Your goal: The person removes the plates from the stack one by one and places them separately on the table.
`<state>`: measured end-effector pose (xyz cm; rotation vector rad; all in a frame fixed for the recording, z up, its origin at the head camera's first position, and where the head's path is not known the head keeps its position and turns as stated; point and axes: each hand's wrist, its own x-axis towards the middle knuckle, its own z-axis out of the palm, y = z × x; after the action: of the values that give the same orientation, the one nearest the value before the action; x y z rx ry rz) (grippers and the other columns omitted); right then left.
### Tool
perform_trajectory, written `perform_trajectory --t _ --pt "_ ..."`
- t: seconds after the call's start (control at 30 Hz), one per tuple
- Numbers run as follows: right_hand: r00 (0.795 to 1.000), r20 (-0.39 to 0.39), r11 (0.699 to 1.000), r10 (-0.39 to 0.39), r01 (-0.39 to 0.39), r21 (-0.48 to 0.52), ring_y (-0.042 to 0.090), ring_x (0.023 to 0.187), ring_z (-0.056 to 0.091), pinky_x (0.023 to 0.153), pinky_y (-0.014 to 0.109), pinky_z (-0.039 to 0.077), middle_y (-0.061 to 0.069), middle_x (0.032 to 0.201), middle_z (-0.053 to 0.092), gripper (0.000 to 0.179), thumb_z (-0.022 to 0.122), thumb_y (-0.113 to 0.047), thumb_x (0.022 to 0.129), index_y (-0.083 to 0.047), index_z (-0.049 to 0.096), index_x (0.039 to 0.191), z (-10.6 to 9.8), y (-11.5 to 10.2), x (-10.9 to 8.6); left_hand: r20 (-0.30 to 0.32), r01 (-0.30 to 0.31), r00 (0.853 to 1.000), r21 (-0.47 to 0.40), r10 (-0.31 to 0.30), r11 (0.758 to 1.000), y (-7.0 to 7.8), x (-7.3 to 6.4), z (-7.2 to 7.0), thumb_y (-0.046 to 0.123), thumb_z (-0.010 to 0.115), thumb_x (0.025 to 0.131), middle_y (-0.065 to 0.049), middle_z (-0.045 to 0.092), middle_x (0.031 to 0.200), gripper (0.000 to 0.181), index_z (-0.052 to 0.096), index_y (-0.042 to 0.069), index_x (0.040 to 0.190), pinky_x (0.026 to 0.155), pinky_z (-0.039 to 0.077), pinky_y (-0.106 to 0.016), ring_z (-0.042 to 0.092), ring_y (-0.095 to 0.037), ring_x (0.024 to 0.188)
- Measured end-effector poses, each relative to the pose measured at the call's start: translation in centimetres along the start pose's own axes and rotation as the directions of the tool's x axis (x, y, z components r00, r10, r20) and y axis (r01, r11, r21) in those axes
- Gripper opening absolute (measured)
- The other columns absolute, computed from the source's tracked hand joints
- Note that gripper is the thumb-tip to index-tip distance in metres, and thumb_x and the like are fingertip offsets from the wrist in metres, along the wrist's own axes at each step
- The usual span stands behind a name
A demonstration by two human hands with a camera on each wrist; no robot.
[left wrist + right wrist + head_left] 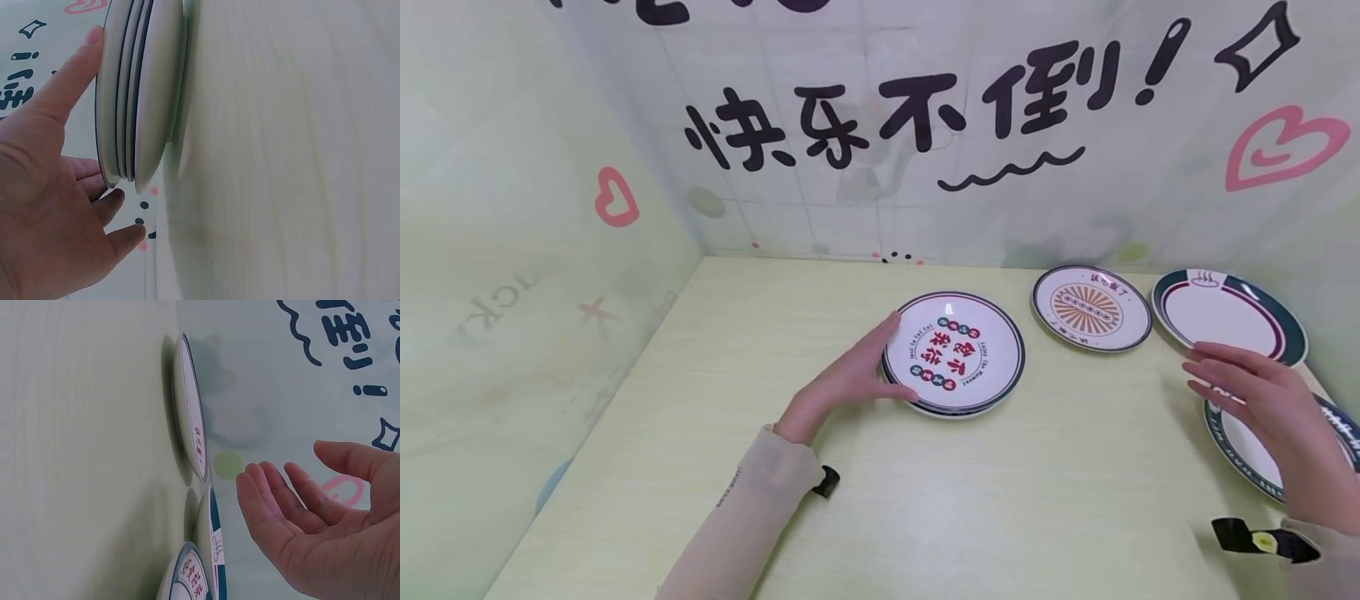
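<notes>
The left hand is gripping the plate stack from the left. The relaxed right hand is hovering farther right.

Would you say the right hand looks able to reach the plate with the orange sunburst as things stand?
Probably yes: the right hand is empty, the sunburst plate has nothing on top, and nothing appears to block the way.
</notes>
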<state>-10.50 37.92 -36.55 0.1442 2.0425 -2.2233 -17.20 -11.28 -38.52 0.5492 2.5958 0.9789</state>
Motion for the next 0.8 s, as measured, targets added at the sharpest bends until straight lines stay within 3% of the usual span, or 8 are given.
perform_trajectory --t 0.33,0.53,0.8 --pt "0.994 0.11 0.999 -0.008 0.011 -0.032 -0.002 0.095 0.071 0.076 0.014 0.059 -0.018 0.107 0.074 0.025 0.051 -0.011 0.103 -0.026 0.067 0.116 2.7 -0.3 1.2 0.006 0.012 1.0 0.004 -0.012 1.0 0.0 0.0 0.0 0.044 0.087 0.074 0.002 0.003 0.17 0.126 -0.001 0.019 0.162 0.129 0.014 -0.037 0.006 -0.018 0.157" --pt "0.993 0.117 0.996 0.01 -0.001 -0.085 -0.005 0.095 0.069 0.077 0.013 0.058 -0.021 0.107 0.072 0.021 0.055 -0.016 0.102 -0.028 0.064 0.116 4.7 -0.3 2.0 0.008 0.007 1.0 0.005 -0.007 1.0 0.2 0.1 -0.1 0.043 0.087 0.074 0.001 0.003 0.17 0.126 -0.001 0.018 0.162 0.129 0.014 -0.036 0.005 -0.018 0.157" --pt "0.984 0.176 0.999 -0.035 0.04 -0.025 -0.003 0.1 0.069 0.082 0.015 0.059 -0.016 0.111 0.072 0.023 0.055 -0.01 0.101 -0.023 0.066 0.117 6.9 0.4 3.2 0.005 0.001 1.0 0.011 -0.001 1.0 -0.2 0.2 0.0 0.045 0.086 0.074 0.001 0.002 0.17 0.127 -0.001 0.019 0.162 0.129 0.014 -0.037 0.005 -0.018 0.157"
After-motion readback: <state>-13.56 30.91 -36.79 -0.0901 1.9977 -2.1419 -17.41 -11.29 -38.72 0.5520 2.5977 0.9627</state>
